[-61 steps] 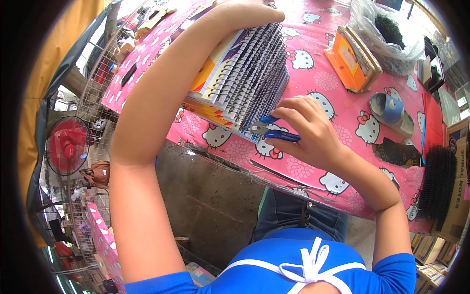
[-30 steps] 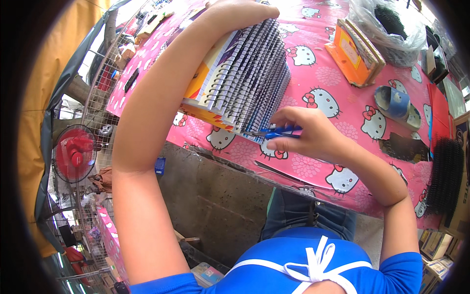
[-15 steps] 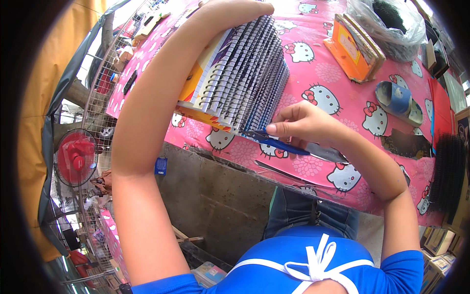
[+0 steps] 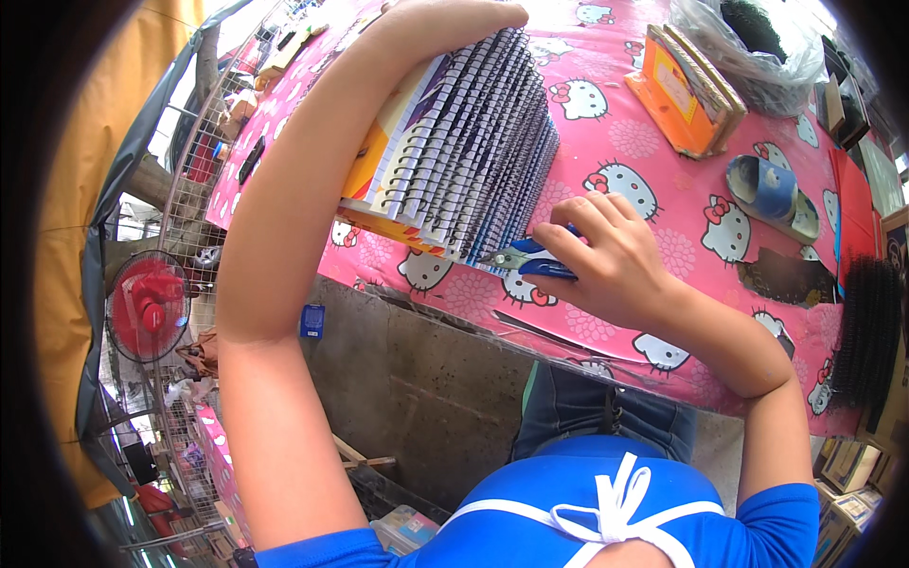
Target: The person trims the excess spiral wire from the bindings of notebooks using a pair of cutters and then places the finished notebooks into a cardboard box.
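Observation:
A thick stack of spiral notebooks [image 4: 464, 142] lies near the table's front edge, its rows of wire coils facing me and a yellow-orange cover showing at its left side. My left arm reaches around the left of the stack. My left hand [image 4: 454, 17] rests over its far end, at the top of the picture, with most fingers hidden. My right hand [image 4: 606, 241] is closed around the blue handles of a pair of cutting pliers [image 4: 542, 257]. The metal jaws are at the near corner of the stack, by the ends of the lowest coils.
A pink patterned cloth covers the table [image 4: 634, 142]. To the right are an orange-covered bundle of boards [image 4: 686, 95], a blue roll of tape [image 4: 762, 186], a clear bag of black coils [image 4: 753, 57] and more black coils [image 4: 866, 331]. A red fan [image 4: 149, 308] stands at left.
My right hand has turned and wrapped around the pliers' handles, which lay longer and flatter beneath my fingers before. The jaws still sit by the stack's near corner. My left arm stays put.

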Available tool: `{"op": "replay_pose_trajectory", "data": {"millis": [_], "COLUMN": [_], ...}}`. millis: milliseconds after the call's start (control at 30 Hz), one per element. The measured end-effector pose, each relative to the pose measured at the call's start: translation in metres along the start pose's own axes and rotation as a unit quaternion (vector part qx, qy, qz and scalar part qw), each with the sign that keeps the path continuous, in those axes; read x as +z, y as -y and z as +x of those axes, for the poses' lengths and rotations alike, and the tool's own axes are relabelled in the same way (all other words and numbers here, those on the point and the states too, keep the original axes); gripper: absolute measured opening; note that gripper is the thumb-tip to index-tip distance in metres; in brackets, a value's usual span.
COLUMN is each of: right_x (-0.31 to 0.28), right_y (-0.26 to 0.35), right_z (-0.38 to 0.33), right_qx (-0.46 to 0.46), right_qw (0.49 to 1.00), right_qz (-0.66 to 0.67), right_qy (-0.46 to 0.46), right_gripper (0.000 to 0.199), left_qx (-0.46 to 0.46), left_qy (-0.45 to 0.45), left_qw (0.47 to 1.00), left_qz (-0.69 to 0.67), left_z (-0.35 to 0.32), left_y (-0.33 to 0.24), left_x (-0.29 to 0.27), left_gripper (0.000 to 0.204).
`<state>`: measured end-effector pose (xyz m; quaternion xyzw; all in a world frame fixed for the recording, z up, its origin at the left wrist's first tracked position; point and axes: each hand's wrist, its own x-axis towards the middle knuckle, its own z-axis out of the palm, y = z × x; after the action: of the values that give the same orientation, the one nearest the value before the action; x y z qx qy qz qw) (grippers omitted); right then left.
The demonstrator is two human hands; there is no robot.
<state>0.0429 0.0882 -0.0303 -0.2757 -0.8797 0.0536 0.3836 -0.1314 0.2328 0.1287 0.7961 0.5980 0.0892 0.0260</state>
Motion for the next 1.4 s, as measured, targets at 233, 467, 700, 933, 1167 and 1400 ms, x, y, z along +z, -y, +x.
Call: {"op": "replay_pose_trajectory", "data": {"millis": [233,467,700,933,1167,1400], "right_x": [-0.003,-0.008,-0.010,0.002,-0.011,-0.002], "right_y": [0.010,0.014,-0.006,-0.002,-0.011,-0.002], "right_z": [0.002,0.003,0.022,0.001,0.019,0.001], "right_qx": [-0.007,0.045,0.362,0.089,0.405,0.260], "right_qw": [0.997,0.998,0.803,0.986,0.715,0.889], "right_qz": [-0.067,0.012,0.424,0.138,0.506,0.337], "right_qy": [-0.044,0.043,0.211,0.032,0.263,0.166], "right_gripper": [0.042,0.038,0.031,0.037,0.036,0.038], "left_qx": [0.018,0.018,0.017,0.049,0.022,0.005], "left_qy": [0.027,0.011,0.010,0.040,0.013,0.009], "left_qw": [0.998,0.999,0.999,0.996,0.999,0.999], "left_qz": [-0.044,-0.036,-0.035,-0.058,-0.039,-0.034], "left_z": [-0.015,-0.004,0.000,-0.012,0.001,-0.005], "left_y": [-0.015,-0.002,0.003,-0.010,0.002,-0.002], "left_x": [-0.014,-0.004,0.000,-0.013,0.000,-0.002], "left_gripper": [0.062,0.060,0.058,0.054,0.056,0.058]}}
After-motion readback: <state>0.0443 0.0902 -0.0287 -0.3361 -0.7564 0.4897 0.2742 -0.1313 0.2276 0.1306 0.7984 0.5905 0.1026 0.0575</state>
